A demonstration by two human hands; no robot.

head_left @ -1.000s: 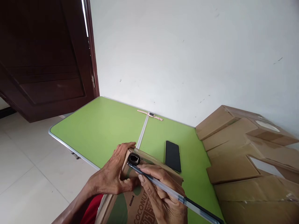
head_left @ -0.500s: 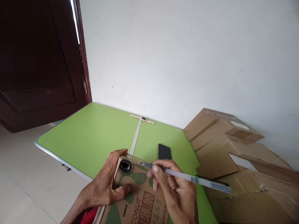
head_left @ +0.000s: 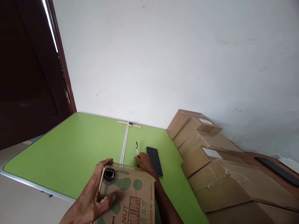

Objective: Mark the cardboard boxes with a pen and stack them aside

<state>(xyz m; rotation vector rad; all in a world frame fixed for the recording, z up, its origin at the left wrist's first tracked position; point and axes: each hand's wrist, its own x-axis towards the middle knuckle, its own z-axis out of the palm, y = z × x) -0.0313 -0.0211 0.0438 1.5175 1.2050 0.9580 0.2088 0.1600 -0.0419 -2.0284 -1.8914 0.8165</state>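
Note:
My left hand (head_left: 93,196) grips the near left corner of a brown cardboard box (head_left: 130,199) with green print and a black ringed hole (head_left: 109,175) in its top; thumb on top, fingers around the edge. My right hand (head_left: 144,161) reaches past the box's far edge to the green table (head_left: 77,146), fingers closed on the lower end of a pen (head_left: 136,148) that lies on the table pointing away from me. A black phone (head_left: 154,160) lies just right of that hand.
A stack of flattened and folded cardboard boxes (head_left: 210,161) crowds the table's right side. A small watch with a pale strap (head_left: 130,123) lies at the far edge by the white wall. A dark wooden door (head_left: 30,77) stands at the left.
My right hand moved away from the box's hole and carried the pen forward, down onto the table beside the phone. The view swung left and up. My left hand stayed on the box.

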